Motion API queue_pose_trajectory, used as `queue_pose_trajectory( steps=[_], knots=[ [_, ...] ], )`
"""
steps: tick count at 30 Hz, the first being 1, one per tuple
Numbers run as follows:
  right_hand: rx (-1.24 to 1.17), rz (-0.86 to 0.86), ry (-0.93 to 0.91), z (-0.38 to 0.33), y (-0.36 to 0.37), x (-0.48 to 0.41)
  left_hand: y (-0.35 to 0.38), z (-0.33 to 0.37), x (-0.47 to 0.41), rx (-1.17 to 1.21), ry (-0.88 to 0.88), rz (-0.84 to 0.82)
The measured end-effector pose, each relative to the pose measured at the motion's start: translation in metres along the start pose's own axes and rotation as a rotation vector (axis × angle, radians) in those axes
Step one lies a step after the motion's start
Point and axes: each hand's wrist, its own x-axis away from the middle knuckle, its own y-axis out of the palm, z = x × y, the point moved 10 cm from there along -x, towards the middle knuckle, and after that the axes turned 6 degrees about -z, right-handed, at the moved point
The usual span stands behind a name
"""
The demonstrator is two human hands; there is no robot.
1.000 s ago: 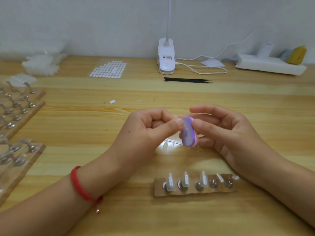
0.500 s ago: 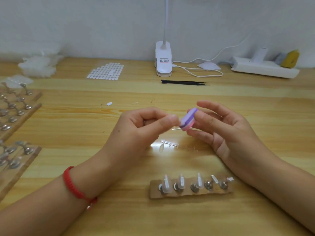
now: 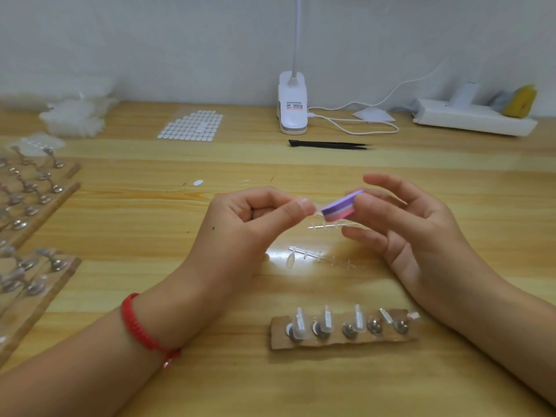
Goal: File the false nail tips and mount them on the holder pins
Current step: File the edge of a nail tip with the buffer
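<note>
Purple-and-pink file block (image 3: 340, 209) lies flatter than a second ago | right hand (image 3: 412, 236) grip: thumb and fingers pinch it, top finger straight | left hand (image 3: 246, 224) grip: thumb and forefinger pinch small clear false nail tip (image 3: 316, 209) at block's end | both above wooden tabletop (image 3: 150, 224), behind brown cardboard holder strip (image 3: 279, 341)

Near the front edge of the tabletop (image 3: 150, 236) lies one cardboard strip (image 3: 279, 341) with five pins (image 3: 374, 326); three carry tall clear nail tips (image 3: 326, 322), and two smaller tips sit by the last two. In the middle lie two clear plastic runners (image 3: 319, 257), with one file block (image 3: 338, 209) above them. Along the back edge are one lamp (image 3: 292, 106), one power strip (image 3: 472, 121), one sheet of white dots (image 3: 191, 126) and one black tool (image 3: 328, 145).
</note>
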Motion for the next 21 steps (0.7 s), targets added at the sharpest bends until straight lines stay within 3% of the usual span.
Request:
queue_pose_trajectory(
  steps=[4,8,12,17,21],
  knots=[
    [0.097,-0.117,0.005,0.001,0.019,0.003,0.002,0.0,0.0,-0.023,0.013,-0.012],
    [-0.016,0.003,-0.003,0.001,-0.001,0.0,-0.001,-0.002,-0.001,-0.001,-0.004,0.005],
    [0.086,-0.12,-0.007,0.002,0.019,0.003,0.002,0.0,0.0,-0.039,0.006,-0.018],
    [-0.075,0.046,-0.006,0.002,-0.007,-0.001,0.0,0.0,0.0,-0.017,0.013,0.005],
    [0.066,-0.105,0.004,0.003,0.017,0.003,0.001,-0.001,0.001,-0.039,0.011,-0.003]
  ],
)
